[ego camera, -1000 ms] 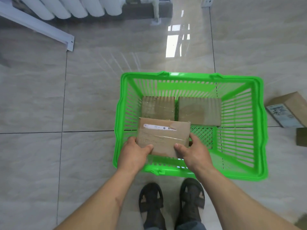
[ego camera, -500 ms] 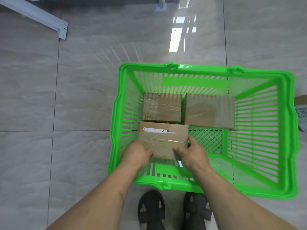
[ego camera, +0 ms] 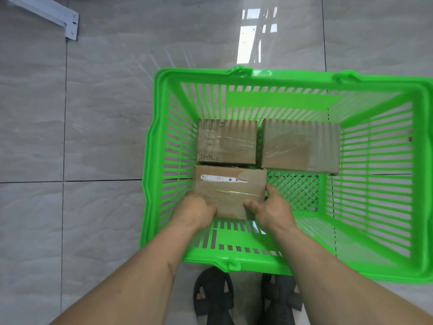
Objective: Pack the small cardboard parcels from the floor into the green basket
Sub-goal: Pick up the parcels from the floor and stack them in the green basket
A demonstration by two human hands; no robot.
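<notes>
A green slatted basket [ego camera: 152, 160] stands on the tiled floor in front of me. Two taped cardboard parcels lie side by side on its bottom at the far side, one on the left [ego camera: 226, 141] and one on the right [ego camera: 300, 146]. A third parcel [ego camera: 230, 188] with a white label strip is low inside the basket at the near left, right against the left far parcel. My left hand [ego camera: 195, 211] grips its near left corner and my right hand [ego camera: 271, 207] grips its near right corner, thumbs on top.
The basket's near right floor [ego camera: 295, 191] is bare mesh. A white metal bracket [ego camera: 68, 24] lies on the floor at the far left. My sandalled feet [ego camera: 246, 299] stand just behind the basket's near rim. Tiled floor stretches to the left.
Both hands have lowered the labelled parcel from rim height down into the basket's near left, next to the far left parcel. My head has come closer, so the parcels on the floor at right have left the view.
</notes>
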